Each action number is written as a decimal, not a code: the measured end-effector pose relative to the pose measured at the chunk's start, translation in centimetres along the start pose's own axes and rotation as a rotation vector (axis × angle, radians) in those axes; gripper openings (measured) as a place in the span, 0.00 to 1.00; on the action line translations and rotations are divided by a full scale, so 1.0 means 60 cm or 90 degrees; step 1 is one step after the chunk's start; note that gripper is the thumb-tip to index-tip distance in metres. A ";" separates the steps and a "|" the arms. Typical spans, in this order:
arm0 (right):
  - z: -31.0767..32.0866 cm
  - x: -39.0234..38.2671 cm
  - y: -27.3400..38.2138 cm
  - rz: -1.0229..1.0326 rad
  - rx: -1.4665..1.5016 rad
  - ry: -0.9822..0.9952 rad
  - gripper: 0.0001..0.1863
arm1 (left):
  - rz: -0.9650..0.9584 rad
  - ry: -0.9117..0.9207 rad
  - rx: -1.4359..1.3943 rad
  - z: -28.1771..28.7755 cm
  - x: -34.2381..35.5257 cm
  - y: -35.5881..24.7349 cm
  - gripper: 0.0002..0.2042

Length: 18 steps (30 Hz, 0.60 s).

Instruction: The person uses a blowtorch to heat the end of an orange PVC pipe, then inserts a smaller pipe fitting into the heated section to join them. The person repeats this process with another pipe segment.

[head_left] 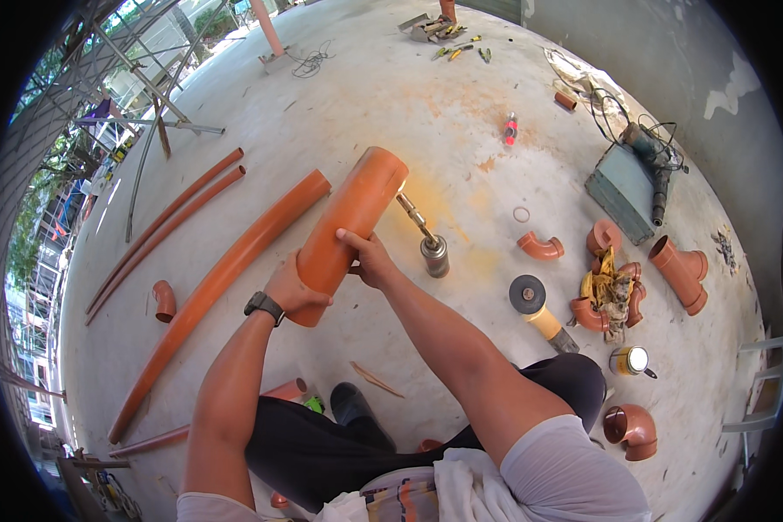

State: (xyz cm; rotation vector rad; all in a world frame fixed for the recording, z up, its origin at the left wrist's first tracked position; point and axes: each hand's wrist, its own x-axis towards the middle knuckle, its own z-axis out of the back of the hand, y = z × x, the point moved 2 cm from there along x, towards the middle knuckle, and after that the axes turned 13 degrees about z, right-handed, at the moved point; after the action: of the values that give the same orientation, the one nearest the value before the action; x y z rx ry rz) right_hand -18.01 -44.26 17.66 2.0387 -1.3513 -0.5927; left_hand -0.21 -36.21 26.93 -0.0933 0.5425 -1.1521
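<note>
Orange pipe (350,228) in both hands, torch (426,239) flame at its mouth

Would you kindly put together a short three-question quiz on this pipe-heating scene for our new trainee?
1. True or false: both hands hold the short orange pipe.
2. What stands on the floor at the pipe's far end? A) gas torch B) bucket C) broom
3. Which wrist wears a watch?

Key:
1. True: left hand and right hand grip it.
2. A, the gas torch, flame at the pipe mouth.
3. The left.
</note>
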 end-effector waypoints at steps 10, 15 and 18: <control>-0.010 0.000 -0.003 -0.006 -0.021 0.030 0.52 | 0.057 -0.087 0.185 0.000 -0.027 -0.020 0.65; -0.005 0.004 -0.013 -0.019 -0.009 0.038 0.52 | 0.040 0.157 -0.194 0.026 -0.005 0.020 0.59; -0.007 0.004 -0.016 -0.021 -0.007 0.037 0.52 | 0.070 0.289 -0.308 0.031 -0.002 0.046 0.54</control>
State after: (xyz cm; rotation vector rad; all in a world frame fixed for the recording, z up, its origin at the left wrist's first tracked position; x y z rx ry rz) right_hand -17.02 -44.10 17.30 2.0566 -1.2810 -0.5498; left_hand 2.93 -35.34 27.63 -0.2166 1.2103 -0.9145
